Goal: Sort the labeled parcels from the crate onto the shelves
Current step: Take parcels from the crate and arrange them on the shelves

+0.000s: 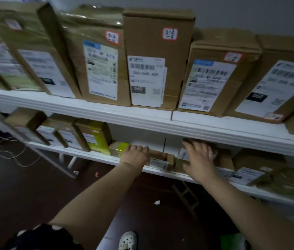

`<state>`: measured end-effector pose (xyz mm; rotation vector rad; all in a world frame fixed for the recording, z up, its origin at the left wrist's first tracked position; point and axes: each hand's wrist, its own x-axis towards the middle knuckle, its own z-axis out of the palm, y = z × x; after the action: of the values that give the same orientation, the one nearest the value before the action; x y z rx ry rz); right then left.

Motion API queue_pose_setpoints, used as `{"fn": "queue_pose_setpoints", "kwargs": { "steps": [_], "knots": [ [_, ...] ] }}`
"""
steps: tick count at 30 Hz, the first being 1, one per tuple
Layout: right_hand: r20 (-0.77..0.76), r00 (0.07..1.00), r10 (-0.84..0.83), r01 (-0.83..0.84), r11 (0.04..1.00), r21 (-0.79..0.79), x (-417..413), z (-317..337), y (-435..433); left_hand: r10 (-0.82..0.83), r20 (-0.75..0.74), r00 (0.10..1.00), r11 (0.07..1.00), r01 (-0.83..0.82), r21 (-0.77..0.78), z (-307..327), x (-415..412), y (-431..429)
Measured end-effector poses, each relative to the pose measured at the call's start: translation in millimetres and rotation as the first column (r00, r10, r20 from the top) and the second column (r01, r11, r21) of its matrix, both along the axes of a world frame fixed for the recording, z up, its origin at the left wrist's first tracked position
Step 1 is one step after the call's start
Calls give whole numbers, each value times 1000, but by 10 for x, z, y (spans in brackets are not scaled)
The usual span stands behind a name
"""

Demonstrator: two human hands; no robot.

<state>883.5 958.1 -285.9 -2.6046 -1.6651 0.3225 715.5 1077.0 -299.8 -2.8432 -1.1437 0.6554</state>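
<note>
Parcel: a low brown parcel (161, 160) lies flat on the lower shelf (81, 152), label facing out, just beside a yellow-green box (120, 150).
Left hand: the left hand (135, 155) has its fingers curled over the parcel's left end, gripping it.
Right hand: the right hand (199, 159) has its fingers spread straight, pressing a neighbouring brown box (223, 156) and holding nothing.
Doing it well: likely slide the parcel squarely back with its label outward while the right hand steadies the neighbour.
Caution: the upper shelf (142, 121) hides the shelf's back.
</note>
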Motion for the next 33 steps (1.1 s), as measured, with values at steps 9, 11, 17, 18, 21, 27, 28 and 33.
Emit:
{"fn": "queue_pose_setpoints", "kwargs": {
  "steps": [9, 11, 17, 18, 21, 27, 28, 33],
  "knots": [
    [-76, 969, 236, -238, 971, -20, -856, 124, 87, 176, 7, 984, 984, -176, -19, 253, -967, -108],
    [-106, 959, 262, -268, 962, -47, -1064, 173, 138, 206, 6, 978, 978, -206, -26, 300, -1201, -91],
    [-196, 946, 256, -272, 961, -58, -1863, 246, 383, 279, 75, 957, 959, -274, -72, 404, -2088, 76],
    [-215, 946, 245, -261, 964, -52, -2044, 259, 429, 296, 83, 952, 953, -289, -86, 401, -2286, 116],
    [-276, 936, 218, -236, 971, -35, -2627, 275, 572, 350, 111, 930, 934, -337, -118, 424, -2907, 271],
    [-302, 917, 259, -282, 959, -33, -3648, 289, 833, 437, 141, 888, 894, -413, -173, 478, -3931, 510],
    [-302, 917, 262, -285, 958, -36, -3765, 286, 855, 440, 147, 886, 894, -416, -168, 475, -4035, 547],
    [-269, 922, 277, -299, 953, -43, -4033, 329, 973, 436, 195, 878, 896, -406, -178, 513, -4264, 711]
  ]
}}
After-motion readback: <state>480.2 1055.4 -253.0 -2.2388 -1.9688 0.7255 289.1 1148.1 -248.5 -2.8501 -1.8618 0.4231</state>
